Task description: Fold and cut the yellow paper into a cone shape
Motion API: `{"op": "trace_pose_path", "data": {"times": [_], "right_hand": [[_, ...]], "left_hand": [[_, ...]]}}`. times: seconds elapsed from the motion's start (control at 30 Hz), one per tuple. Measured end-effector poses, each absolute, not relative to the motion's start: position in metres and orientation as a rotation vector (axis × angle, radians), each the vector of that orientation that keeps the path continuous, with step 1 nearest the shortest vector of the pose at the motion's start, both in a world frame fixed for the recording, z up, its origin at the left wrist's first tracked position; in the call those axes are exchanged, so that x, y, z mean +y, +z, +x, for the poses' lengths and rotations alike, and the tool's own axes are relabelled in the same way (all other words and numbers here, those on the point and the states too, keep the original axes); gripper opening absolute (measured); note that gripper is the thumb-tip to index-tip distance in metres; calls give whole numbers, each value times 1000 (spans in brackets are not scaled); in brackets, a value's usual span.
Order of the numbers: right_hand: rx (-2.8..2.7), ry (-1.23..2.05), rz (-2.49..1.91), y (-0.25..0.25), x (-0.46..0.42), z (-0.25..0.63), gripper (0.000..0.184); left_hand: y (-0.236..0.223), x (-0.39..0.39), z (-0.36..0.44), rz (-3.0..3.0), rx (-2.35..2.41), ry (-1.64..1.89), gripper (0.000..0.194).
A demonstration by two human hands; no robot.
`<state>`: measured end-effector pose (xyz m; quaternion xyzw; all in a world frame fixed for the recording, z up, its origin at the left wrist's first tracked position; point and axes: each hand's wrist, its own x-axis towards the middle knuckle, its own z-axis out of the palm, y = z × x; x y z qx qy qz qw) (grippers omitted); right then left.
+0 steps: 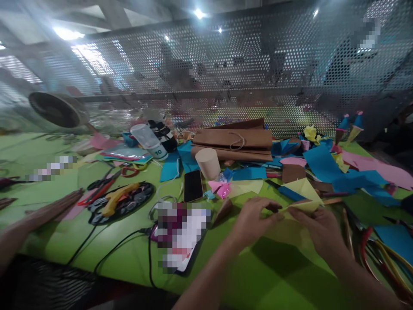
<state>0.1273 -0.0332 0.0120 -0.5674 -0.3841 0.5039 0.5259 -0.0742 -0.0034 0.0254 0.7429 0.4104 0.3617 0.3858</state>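
Observation:
A thin sheet of yellow paper (305,206) is held up just above the green table, its top edge bent over. My right hand (318,221) pinches it from the right, thumb and fingers closed. At its left edge, my left hand (258,217) has thumb and fingertips closed on the same sheet. Part of the paper hangs below my hands. Behind it lies a blue-handled tool (290,192), partly covered by the yellow paper. A folded brown paper piece (223,212) stands beside my left wrist.
Scissors (366,245) lie at the right. A phone (192,186), a beige cup (208,163), a glue gun (119,198) with its cord, blue paper (329,165) and a brown paper roll (232,144) crowd the table (129,254). Another person's arm (41,215) reaches in from the left.

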Motion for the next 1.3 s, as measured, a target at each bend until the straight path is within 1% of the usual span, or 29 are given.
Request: {"op": "trace_pose_path", "data": {"times": [0.07,0.23,0.33,0.43,0.57,0.63,0.73,0.77,0.83,0.97,1.1,1.3], "right_hand": [[-982,1241,-1355,11,-36,120,37],[-924,1231,-1337,11,-33,123,40],[-886,1197,-1273,11,-28,135,33],[-886,1054,-1219,11,-23,148,26],[-887,952,-1178,11,-17,155,24],[-929,1031,-1172,12,-18,150,31],[-999,1349,-1210,10,-22,138,42],[-999,1434,-1230,9,-23,136,43],[-964,1496,-1284,8,-25,133,42],[-842,1465,-1322,11,-24,137,42],[-821,1459,-1274,16,-24,140,37],[-780,1270,-1239,16,-22,148,31]], "left_hand": [[21,-4,-69,1925,1050,925,11],[19,-4,-67,1983,1039,864,14],[21,-4,-69,1977,1014,844,16],[21,-4,-70,1921,1023,847,17],[14,-2,-70,1790,1105,870,18],[10,1,-70,1709,1156,902,18],[5,2,-69,1629,1179,971,17],[3,2,-69,1617,1167,988,18],[1,2,-68,1593,1129,1000,20],[0,1,-67,1518,1079,922,25],[3,2,-70,1496,1052,860,26],[6,7,-79,1524,1042,855,23]]}}
